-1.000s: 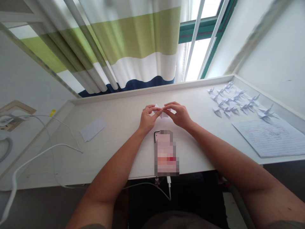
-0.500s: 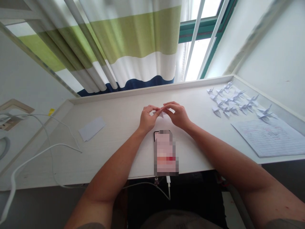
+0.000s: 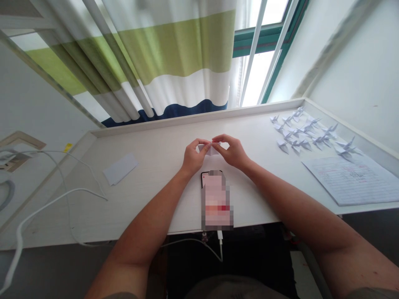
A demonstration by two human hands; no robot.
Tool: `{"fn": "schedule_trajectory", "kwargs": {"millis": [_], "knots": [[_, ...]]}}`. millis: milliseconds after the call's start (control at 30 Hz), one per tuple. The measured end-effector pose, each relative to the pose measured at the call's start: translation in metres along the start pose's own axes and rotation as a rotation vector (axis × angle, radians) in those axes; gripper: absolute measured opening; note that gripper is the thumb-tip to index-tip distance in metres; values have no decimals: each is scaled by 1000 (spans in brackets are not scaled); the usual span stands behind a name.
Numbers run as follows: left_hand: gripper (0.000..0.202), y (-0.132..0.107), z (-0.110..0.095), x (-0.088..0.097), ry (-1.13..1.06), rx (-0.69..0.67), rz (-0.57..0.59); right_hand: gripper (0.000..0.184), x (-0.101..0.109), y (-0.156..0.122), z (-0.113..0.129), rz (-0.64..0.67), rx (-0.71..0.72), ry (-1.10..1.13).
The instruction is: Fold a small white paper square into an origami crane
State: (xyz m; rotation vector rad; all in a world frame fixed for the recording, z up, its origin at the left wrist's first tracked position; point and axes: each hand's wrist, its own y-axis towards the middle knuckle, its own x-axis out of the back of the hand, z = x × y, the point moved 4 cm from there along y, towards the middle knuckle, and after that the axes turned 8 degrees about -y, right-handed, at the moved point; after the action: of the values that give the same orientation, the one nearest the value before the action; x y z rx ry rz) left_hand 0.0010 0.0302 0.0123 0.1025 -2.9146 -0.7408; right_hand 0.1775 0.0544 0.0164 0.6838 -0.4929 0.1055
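A small folded piece of white paper (image 3: 213, 150) is held between my two hands over the middle of the desk. My left hand (image 3: 193, 157) pinches its left side between thumb and index finger. On the other side, my right hand (image 3: 231, 150) pinches it near the top middle, the fingertips of both hands almost meeting. Part of the paper is covered by the fingers, and its exact folds are too small to make out. Just below the hands lies a phone (image 3: 215, 199) with a blurred screen.
Several folded paper cranes (image 3: 299, 129) stand at the back right of the white desk (image 3: 156, 166). A written sheet of lined paper (image 3: 352, 182) lies in front of them. Blank paper slips (image 3: 120, 168) lie at left, near a white cable (image 3: 77, 189). A raised rim (image 3: 199, 116) edges the back.
The paper between my fingers now shows wider, with flaps to both sides. My right hand's fingers have shifted slightly; both hands stay in nearly the same place.
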Motion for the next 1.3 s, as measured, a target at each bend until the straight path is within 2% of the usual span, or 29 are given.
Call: {"fn": "schedule_trajectory", "kwargs": {"millis": [100,167,300,433,533,667,767,900,1000,1100,1200,1300], "knots": [[12,0,-1,1,24,-14,-25,30,-2,-1,-1,25,-28,30],[11,-1,-1,0,22,-20,-34,31,-3,-1,0,56,2,36],[8,-1,-3,2,96,-54,-80,25,-4,-1,2,74,82,-3],[3,0,-3,6,226,-68,-146,19,-4,0,1,60,88,-69],[2,0,0,5,189,-41,-123,15,-3,-1,2,47,87,-61],[7,0,4,4,60,4,-103,12,-1,-1,0,20,-1,-29],[6,2,1,7,79,-45,-99,12,1,0,-2,-2,-14,-18],[2,3,-4,13,175,-116,-103,22,3,2,-7,-35,-16,-79],[3,4,-5,16,187,-146,-89,42,6,2,-13,-51,-83,-125],[6,5,-3,19,143,-147,-91,55,6,1,-12,17,-99,-76],[11,6,1,19,75,-138,-67,42,7,1,-5,25,-38,31],[15,8,8,17,-15,-79,-76,29,4,2,-1,44,-73,169]]}}
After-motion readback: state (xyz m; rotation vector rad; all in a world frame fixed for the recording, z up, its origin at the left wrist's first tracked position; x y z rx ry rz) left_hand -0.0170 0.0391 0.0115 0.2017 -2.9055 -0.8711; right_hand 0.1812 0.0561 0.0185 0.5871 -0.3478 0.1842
